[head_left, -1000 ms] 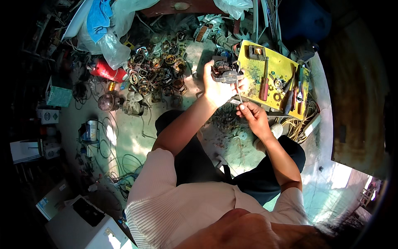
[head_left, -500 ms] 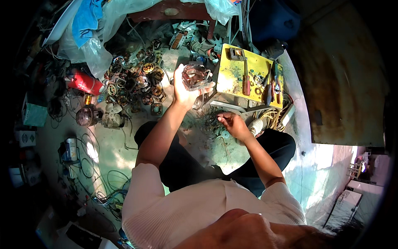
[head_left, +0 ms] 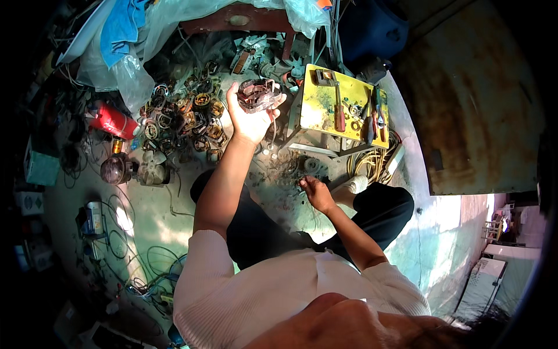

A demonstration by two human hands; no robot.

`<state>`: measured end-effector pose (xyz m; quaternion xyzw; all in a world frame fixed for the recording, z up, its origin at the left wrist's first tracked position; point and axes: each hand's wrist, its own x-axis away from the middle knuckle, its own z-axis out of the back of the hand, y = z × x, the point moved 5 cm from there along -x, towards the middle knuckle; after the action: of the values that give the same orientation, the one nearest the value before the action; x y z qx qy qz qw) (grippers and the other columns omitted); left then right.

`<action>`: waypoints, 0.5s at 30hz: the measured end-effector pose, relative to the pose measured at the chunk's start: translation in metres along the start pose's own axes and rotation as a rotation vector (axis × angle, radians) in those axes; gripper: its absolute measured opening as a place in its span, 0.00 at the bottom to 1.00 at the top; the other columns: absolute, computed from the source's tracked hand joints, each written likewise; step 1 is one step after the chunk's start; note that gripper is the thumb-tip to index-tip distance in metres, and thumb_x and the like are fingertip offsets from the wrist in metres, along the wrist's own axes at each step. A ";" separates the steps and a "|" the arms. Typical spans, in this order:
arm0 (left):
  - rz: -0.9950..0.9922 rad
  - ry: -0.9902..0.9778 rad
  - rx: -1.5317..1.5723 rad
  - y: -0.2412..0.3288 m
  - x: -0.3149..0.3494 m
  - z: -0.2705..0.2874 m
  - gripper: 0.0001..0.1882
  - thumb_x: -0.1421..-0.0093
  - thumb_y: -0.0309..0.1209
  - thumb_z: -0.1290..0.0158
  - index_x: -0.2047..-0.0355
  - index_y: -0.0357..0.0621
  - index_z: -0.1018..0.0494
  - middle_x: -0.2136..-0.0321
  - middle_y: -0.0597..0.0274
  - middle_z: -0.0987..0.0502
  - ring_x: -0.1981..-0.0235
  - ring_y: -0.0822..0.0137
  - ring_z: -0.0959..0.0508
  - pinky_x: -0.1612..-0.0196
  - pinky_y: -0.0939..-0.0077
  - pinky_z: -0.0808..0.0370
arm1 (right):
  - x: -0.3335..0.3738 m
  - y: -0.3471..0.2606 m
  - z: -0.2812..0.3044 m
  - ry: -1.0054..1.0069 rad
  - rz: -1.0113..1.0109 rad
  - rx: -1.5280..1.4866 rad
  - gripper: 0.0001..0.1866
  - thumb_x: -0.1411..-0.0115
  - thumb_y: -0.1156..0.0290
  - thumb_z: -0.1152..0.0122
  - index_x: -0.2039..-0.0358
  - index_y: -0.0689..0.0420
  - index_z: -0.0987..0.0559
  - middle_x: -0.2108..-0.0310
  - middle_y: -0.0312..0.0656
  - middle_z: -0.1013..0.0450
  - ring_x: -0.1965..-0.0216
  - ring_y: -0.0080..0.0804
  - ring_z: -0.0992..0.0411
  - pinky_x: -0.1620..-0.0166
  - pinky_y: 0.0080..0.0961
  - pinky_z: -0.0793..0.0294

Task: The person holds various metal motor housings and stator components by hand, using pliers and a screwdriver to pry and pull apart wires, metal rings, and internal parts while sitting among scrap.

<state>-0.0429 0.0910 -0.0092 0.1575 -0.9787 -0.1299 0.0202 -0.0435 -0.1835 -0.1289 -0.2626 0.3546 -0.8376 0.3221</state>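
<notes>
My left hand (head_left: 247, 123) is raised ahead of me, its fingers and thumb round a motor stator (head_left: 258, 96) with dark coil windings. A thin lead hangs from the stator past my wrist. Lower and to the right, my right hand (head_left: 317, 195) is closed in a pinch above the floor near my knee. What the pinch holds, if anything, is too small to make out. Just beyond it, a round grey part (head_left: 312, 164) lies among dark scraps. Left of the raised stator spreads a heap of similar stators (head_left: 189, 120), some with copper coils.
A low yellow table (head_left: 321, 109) at the right bears a red-handled screwdriver (head_left: 339, 119), pliers (head_left: 381, 119) and small rings. Coiled cable (head_left: 381, 160) lies below it. At the left are a red cylinder (head_left: 114, 121), a fan-bladed motor (head_left: 153, 167) and loose wires (head_left: 157, 259).
My left hand has shifted a little left and up, and the stator in it has turned. My right hand has moved slightly left and lower. The round grey part now shows more plainly.
</notes>
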 end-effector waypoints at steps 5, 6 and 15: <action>-0.083 -0.036 -0.369 -0.035 0.002 -0.014 0.28 0.30 0.49 0.64 0.49 0.38 0.28 0.57 0.53 0.21 0.54 0.57 0.21 0.50 0.57 0.23 | -0.023 -0.032 0.065 0.422 0.215 -0.319 0.14 0.38 0.71 0.39 0.53 0.60 0.24 0.58 0.47 0.25 0.57 0.38 0.25 0.53 0.28 0.27; -0.046 -0.065 -0.482 -0.043 0.004 -0.013 0.28 0.30 0.50 0.63 0.47 0.38 0.30 0.56 0.53 0.21 0.54 0.61 0.21 0.48 0.61 0.25 | -0.022 -0.063 0.084 0.487 0.249 -0.429 0.15 0.38 0.72 0.39 0.51 0.59 0.24 0.56 0.45 0.25 0.56 0.35 0.25 0.51 0.28 0.28; 0.270 -0.103 -0.550 -0.108 0.016 -0.009 0.26 0.31 0.51 0.60 0.44 0.44 0.33 0.54 0.60 0.23 0.54 0.68 0.22 0.50 0.70 0.25 | -0.015 -0.102 0.129 0.635 0.335 -0.018 0.09 0.45 0.74 0.32 0.64 0.59 0.19 0.66 0.44 0.23 0.64 0.38 0.24 0.60 0.29 0.25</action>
<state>-0.0246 -0.0154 -0.0288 0.0078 -0.9187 -0.3937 0.0296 0.0163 -0.1724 0.0246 0.0696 0.4826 -0.8097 0.3265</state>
